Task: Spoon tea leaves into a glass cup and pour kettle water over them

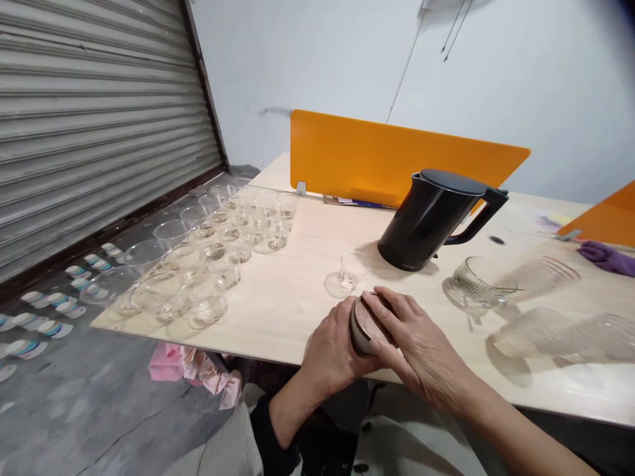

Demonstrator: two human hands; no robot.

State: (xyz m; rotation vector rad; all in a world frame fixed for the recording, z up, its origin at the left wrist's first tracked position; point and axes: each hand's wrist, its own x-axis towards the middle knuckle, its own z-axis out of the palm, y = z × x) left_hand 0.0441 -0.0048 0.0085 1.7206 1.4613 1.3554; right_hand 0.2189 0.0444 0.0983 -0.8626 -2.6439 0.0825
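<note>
My left hand point(330, 347) and my right hand point(414, 334) are both closed around a small round brownish container point(364, 324) near the front edge of the light wooden table point(297, 291). The left hand cups its side; the right hand's fingers lie over its top. Just beyond the hands stands one small clear cup point(348, 271). A black electric kettle point(429, 218) stands behind it.
Several clear plastic cups point(213, 258) crowd the table's left part. Ribbed glass jugs point(501, 281) lie on their sides at right. An orange divider point(391, 158) runs along the back. A purple cloth point(608, 256) lies far right. Cups sit on the floor point(44, 317) by a roller shutter.
</note>
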